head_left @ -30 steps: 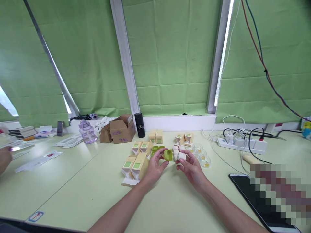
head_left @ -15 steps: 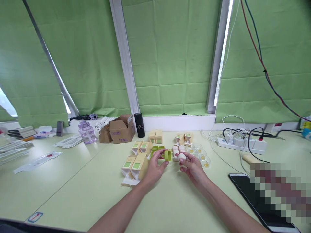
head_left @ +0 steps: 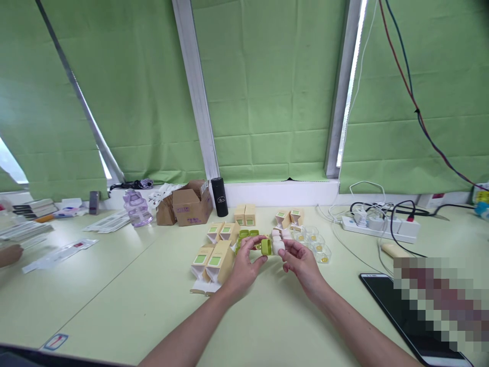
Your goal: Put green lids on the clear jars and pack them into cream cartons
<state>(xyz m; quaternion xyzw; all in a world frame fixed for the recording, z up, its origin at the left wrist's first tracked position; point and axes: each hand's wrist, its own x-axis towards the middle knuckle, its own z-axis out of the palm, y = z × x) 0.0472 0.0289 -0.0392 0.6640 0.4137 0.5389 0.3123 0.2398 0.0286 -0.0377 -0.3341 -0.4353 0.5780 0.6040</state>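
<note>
My left hand [head_left: 245, 262] pinches a small green square container [head_left: 266, 247] between thumb and fingers. Close by on its right, my right hand [head_left: 302, 261] grips a small white rounded piece [head_left: 278, 247]; I cannot tell whether the two touch. More white pieces [head_left: 275, 233] stand just behind my fingers. Other green containers [head_left: 248, 233] sit behind my left hand, partly hidden. To the left are cream cartons with green labels [head_left: 219, 260], standing in two groups. Clear plastic cups with yellow centres [head_left: 318, 247] lie right of my right hand.
Further cream cartons [head_left: 245, 215] stand at the back, near a black bottle [head_left: 219, 198] and an opened cardboard box [head_left: 191, 205]. A purple jug [head_left: 137, 209] is farther left. A power strip [head_left: 382, 228] and a tablet [head_left: 397, 306] lie right. Another person's hand [head_left: 10, 255] shows at the left edge.
My right hand has moved slightly left, bringing the white piece beside the green container. My left hand has barely moved. Another person's hand has come in at the left edge.
</note>
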